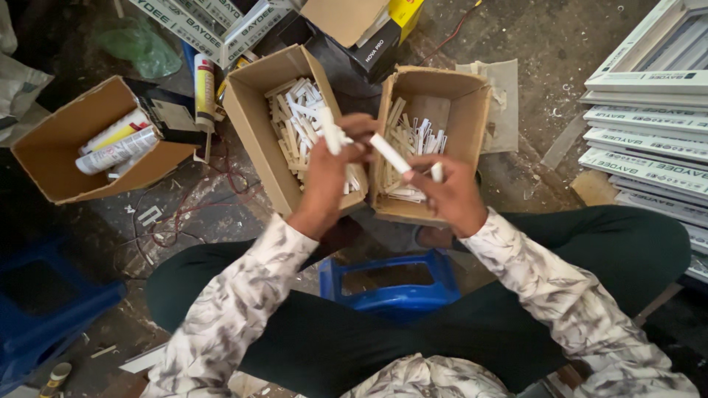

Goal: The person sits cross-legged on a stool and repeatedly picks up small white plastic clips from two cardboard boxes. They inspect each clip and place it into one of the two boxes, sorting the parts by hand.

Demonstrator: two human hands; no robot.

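My left hand [330, 171] grips a short white plastic piece [328, 130] above the middle cardboard box [249, 125], which holds several white plastic pieces. My right hand [446, 193] holds a longer white plastic strip [389, 152], whose far end meets my left hand's fingers. A second small white piece [436, 172] pokes up between my right fingers. Below that hand stands the right cardboard box [472, 110], with more white pieces inside.
A third cardboard box [51, 147] at the left holds sealant tubes. White window frames [649, 110] are stacked at the right. A blue plastic stool [391, 291] sits between my legs, another blue stool [44, 309] at lower left. Cables and scraps litter the dirty floor.
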